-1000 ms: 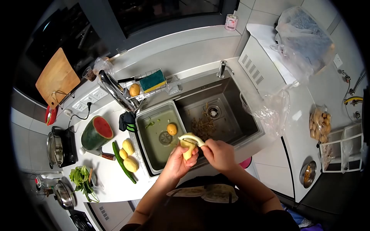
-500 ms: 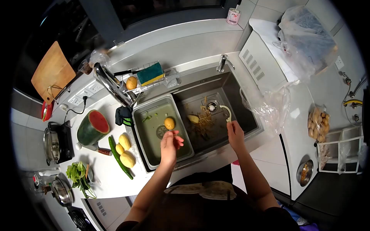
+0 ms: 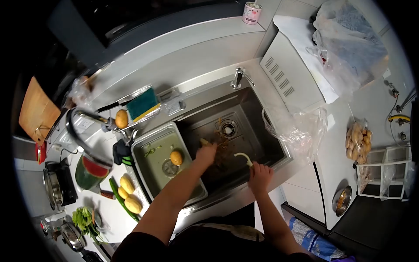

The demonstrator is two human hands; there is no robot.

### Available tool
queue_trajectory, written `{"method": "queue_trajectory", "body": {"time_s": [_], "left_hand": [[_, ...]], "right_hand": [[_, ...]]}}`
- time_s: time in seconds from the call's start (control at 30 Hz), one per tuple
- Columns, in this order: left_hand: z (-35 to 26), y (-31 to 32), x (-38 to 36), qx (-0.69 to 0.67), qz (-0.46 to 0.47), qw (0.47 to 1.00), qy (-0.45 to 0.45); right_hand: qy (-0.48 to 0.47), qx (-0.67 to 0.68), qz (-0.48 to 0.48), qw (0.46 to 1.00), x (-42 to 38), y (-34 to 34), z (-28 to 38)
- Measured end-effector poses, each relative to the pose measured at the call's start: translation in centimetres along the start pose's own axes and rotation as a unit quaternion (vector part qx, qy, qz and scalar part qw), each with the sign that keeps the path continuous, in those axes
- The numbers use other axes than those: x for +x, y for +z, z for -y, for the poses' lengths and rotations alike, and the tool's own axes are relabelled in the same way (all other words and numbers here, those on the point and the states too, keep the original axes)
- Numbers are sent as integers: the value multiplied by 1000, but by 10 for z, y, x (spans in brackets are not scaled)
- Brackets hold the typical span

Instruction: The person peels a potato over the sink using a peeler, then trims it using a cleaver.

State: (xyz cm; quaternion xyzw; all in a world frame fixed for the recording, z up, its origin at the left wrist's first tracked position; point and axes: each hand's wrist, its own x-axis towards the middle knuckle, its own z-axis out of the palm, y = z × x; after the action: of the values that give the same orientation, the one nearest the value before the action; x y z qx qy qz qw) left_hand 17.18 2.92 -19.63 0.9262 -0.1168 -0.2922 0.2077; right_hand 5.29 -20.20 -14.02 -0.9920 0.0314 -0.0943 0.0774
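Head view: steel sink [image 3: 248,133], white kitchen worktop [image 3: 114,220] alongside; right hand's [image 3: 261,177] fingers grip a peeler [image 3: 245,158]; left hand's [image 3: 206,153] fingers, inside the sink, unclear.

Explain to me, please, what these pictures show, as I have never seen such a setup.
No machine is at work: these are a person's two bare hands, seen from a camera worn on the head, looking forward and down. The right hand holds a white curved peeler. The left hand reaches into the grey metal sink, at a pale yellow potato; its grip is hidden. Brown peelings lie near the round drain. The grey rectangular basin beside holds a roundish yellow-brown potato. On the white counter to the left lie a long green cucumber, three pale potatoes and a cut red-fleshed watermelon.
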Motion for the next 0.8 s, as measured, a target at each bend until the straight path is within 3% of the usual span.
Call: {"method": "queue_trajectory", "body": {"time_s": [0.07, 0.1, 0.27, 0.4, 0.5, 0.57, 0.6, 0.63, 0.67, 0.7, 0.77, 0.8], "left_hand": [[16, -4, 31, 85, 141, 985, -41], [22, 5, 38, 86, 150, 984, -39], [49, 29, 65, 264, 40, 954, 136], [53, 34, 78, 289, 50, 940, 176], [35, 4, 67, 191, 112, 971, 91], [29, -11, 55, 6, 22, 994, 109], [19, -21, 39, 9, 16, 994, 109], [5, -34, 18, -273, 59, 960, 33], [-4, -42, -3, -532, 98, 840, -41], [-4, -45, -19, -531, 93, 842, -37], [-2, -44, -51, -756, 210, 620, -17], [-10, -47, -70, -757, 206, 620, -12]], "right_hand": [[-10, 43, -47, 998, 0, -1, 5], [-3, 41, -41, 998, 0, -3, 4], [-6, 58, -18, 998, 4, -6, 6], [-5, 61, -19, 998, 4, -9, 5], [-15, 46, -27, 998, 2, -7, 3], [-16, 54, -37, 998, 3, -7, 4], [-19, 56, -43, 997, 3, -9, 3], [-18, 67, -53, 996, 4, -10, 4], [-16, 78, -62, 995, 5, -12, 6], [-18, 79, -68, 994, 4, -12, 7], [7, 123, -73, 990, 4, -13, 7], [3, 122, -77, 990, 4, -14, 11]]}}
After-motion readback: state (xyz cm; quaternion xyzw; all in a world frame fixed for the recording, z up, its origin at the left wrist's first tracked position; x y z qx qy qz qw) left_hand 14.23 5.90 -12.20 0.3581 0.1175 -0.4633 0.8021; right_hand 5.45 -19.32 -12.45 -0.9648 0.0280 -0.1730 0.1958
